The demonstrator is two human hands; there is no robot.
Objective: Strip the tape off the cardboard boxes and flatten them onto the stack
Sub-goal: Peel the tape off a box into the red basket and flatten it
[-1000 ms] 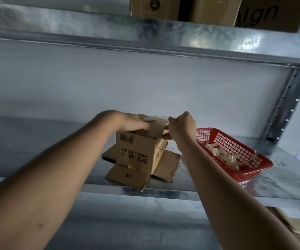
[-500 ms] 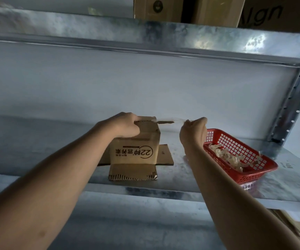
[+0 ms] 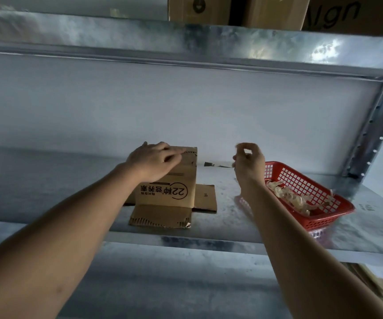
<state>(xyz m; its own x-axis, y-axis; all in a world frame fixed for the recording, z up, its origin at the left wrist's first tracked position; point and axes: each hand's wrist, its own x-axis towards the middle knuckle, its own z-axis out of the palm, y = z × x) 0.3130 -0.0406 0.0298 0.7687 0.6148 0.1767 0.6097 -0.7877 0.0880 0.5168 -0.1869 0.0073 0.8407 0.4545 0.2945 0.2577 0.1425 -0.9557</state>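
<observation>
A brown cardboard box (image 3: 169, 192) printed with "22" stands on the metal shelf (image 3: 222, 222), its lower flaps spread flat in front and to the right. My left hand (image 3: 153, 162) rests on the box's top edge with the fingers laid across it. My right hand (image 3: 249, 164) is raised to the right of the box, apart from it. Its fingertips pinch a nearly clear tape strip (image 3: 215, 164), whose darker free end hangs in the air between hand and box.
A red plastic basket (image 3: 324, 218) holding crumpled tape scraps (image 3: 287, 196) sits on the shelf just right of my right hand. A perforated steel upright (image 3: 370, 139) stands at the far right. Cardboard boxes (image 3: 275, 10) fill the shelf above.
The tape has come free of the box and my right hand has carried it right and upward. The box has turned to face me, and my left hand has flattened on top.
</observation>
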